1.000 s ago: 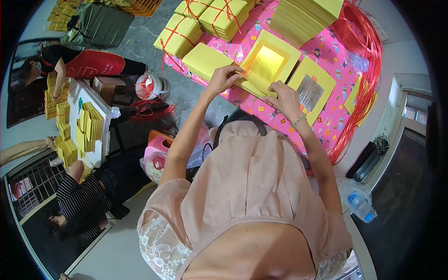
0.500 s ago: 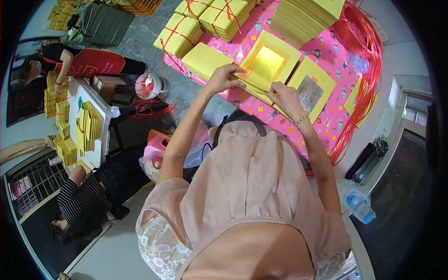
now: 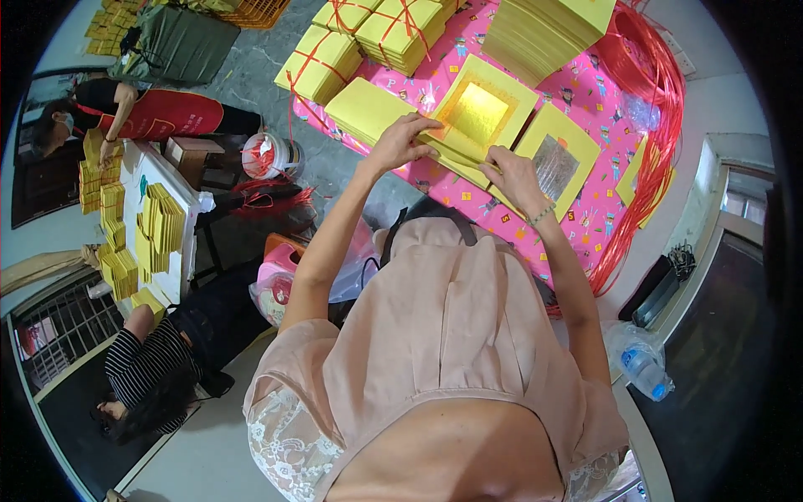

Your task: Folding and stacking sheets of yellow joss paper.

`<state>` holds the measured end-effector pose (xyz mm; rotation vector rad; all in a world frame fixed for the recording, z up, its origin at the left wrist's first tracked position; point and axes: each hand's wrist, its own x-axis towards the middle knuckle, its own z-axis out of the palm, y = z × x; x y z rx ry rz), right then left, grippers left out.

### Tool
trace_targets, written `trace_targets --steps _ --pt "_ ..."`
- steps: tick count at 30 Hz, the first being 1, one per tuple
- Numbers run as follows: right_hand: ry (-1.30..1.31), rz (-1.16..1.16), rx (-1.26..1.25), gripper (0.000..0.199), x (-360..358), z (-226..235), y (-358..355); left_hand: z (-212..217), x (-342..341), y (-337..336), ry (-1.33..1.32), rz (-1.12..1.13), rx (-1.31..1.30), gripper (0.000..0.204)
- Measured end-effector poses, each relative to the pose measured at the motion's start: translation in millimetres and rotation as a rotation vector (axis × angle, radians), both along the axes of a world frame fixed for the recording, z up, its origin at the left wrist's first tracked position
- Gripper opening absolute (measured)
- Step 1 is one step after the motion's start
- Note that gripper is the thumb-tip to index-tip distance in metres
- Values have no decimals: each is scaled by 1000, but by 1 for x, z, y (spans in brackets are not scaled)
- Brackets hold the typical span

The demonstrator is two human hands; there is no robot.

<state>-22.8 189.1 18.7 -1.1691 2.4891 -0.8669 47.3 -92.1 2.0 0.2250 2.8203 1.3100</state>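
A stack of yellow paper (image 3: 517,100), its top sheet bearing a shiny gold foil square, lies at the near edge of the pink patterned table. My left hand (image 3: 405,144) pinches the stack's near left corner, thumb below and fingers on top. Along the same near edge, toward the right corner, my right hand (image 3: 512,177) is closed on the sheets with its fingers bent. To the right lies a second yellow paper stack (image 3: 579,149) with a silver foil square. A plain yellow stack (image 3: 368,110) sits just left of my left hand.
Bundles tied with red string (image 3: 322,63) and a tall paper stack (image 3: 544,42) stand farther back. Long red plastic strands (image 3: 648,192) hang over the table's right side. At left, two people work by a white table (image 3: 171,259) holding yellow bundles. A bucket (image 3: 269,156) stands on the floor.
My hands and the stack stay almost still. At the left, the person in stripes has shifted slightly, and the hand of the person in the red apron has moved a little.
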Motion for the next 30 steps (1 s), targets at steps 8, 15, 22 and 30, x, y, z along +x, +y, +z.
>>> trace_targets --steps 8,15,22,30 --pt "65 -10 -33 41 8 4 -1 0 -1 2 81 37 -17 43" --pt "151 -16 74 45 16 1 -10 -1 -3 2 -53 78 91 40" --pt "110 -9 97 24 15 1 -9 5 -3 5 26 72 -11 46" --pt "135 -39 61 26 15 -2 -8 3 -8 18 325 112 -182 60"
